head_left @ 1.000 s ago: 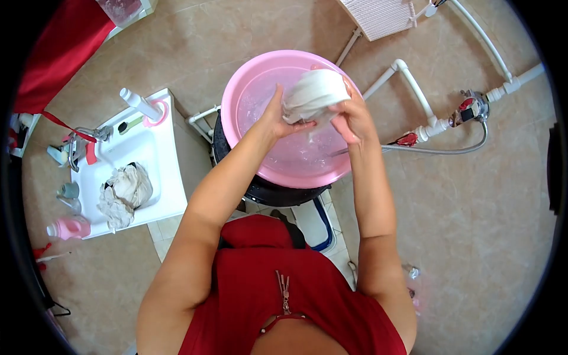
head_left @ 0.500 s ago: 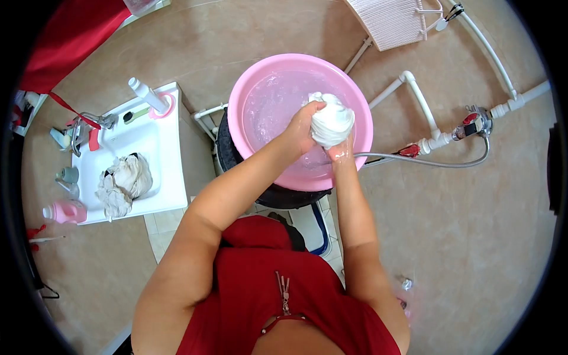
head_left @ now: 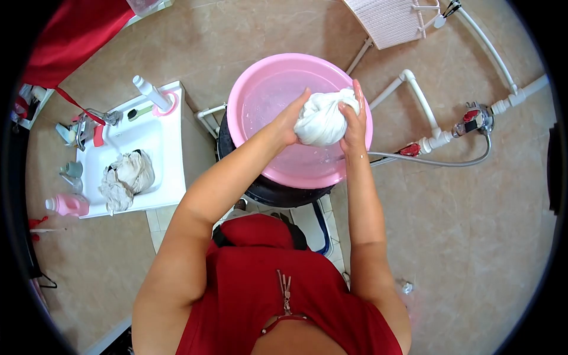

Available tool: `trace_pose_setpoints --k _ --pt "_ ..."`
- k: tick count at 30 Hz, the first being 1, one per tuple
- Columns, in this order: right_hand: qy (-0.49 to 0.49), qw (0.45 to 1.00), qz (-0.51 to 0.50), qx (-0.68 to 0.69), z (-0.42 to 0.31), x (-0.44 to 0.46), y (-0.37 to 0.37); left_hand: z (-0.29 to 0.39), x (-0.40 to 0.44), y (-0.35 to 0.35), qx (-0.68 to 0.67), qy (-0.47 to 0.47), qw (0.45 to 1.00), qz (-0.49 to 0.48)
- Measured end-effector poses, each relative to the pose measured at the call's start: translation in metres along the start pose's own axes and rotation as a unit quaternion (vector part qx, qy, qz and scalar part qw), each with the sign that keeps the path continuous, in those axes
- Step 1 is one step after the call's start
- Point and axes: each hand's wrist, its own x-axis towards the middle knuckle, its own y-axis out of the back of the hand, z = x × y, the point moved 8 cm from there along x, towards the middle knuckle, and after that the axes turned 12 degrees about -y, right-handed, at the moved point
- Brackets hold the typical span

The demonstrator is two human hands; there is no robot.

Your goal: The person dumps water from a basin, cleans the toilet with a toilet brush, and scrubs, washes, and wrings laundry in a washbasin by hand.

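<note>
Between my two hands is a bunched, wet white cloth (head_left: 321,121), held above a pink basin (head_left: 236,112). My left hand (head_left: 291,121) presses on its left side, and my right hand (head_left: 354,121) grips its right side with the thumb over the folds. Cloudy, slightly sudsy water (head_left: 269,97) fills the basin beneath. What kind of garment or cloth it is cannot be made out from the bundle.
The basin rests on a black tub (head_left: 278,195). At left, a white sink (head_left: 163,192) holds crumpled pale cloths (head_left: 133,174); a white bottle (head_left: 151,93) and a pink bottle (head_left: 68,205) stand on its rim. A metal hose (head_left: 438,164) runs from a valve (head_left: 476,118) into the basin.
The cloth has shifted a little left and turned into a rounder bundle. My right hand has moved from beneath it up to its right side; my left hand has slid to its left.
</note>
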Motion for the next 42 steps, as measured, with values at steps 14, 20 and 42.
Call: trace_pose_setpoints --k 14,20,42 --pt "-0.232 0.952 -0.062 0.189 0.110 0.016 0.045 0.024 -0.004 -0.036 0.674 -0.398 0.604 0.147" --pt "-0.327 0.930 -0.115 0.122 0.138 0.001 0.063 -0.007 -0.017 -0.055 0.762 -0.452 0.463 -0.034" --pt "-0.116 0.841 -0.446 -0.283 0.205 -0.191 -0.282 0.301 -0.366 0.230 0.610 -0.509 0.504 0.340"
